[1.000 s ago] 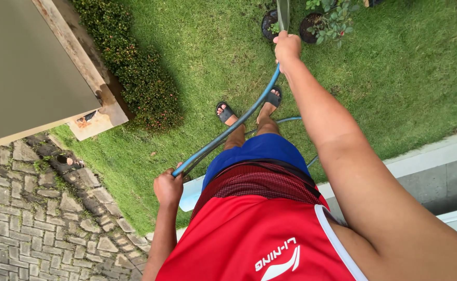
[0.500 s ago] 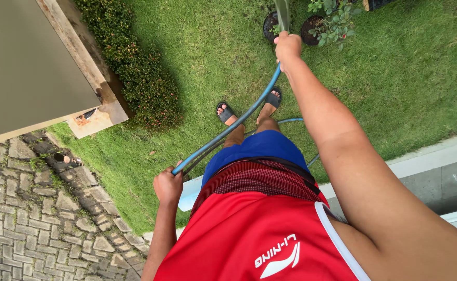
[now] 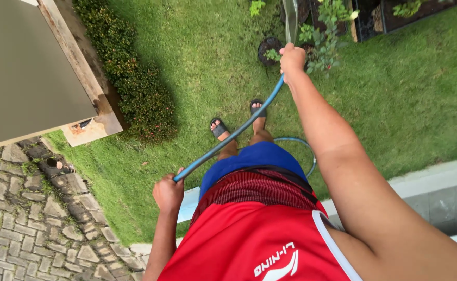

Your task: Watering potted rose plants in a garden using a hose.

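Lawn (image 3: 405,93) below; blue hose (image 3: 228,140) end hidden inside right hand (image 3: 292,57).

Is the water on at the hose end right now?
On. A clear stream of water leaves the blue hose past the right hand toward the potted plants.

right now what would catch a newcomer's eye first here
A long blue rubber hose runs across the middle, gripped low by the left hand and raised by the right hand, with a stream of water leaving its top end. The water points at small potted green plants on the green grass lawn, and a bright red sleeveless shirt fills the foreground.
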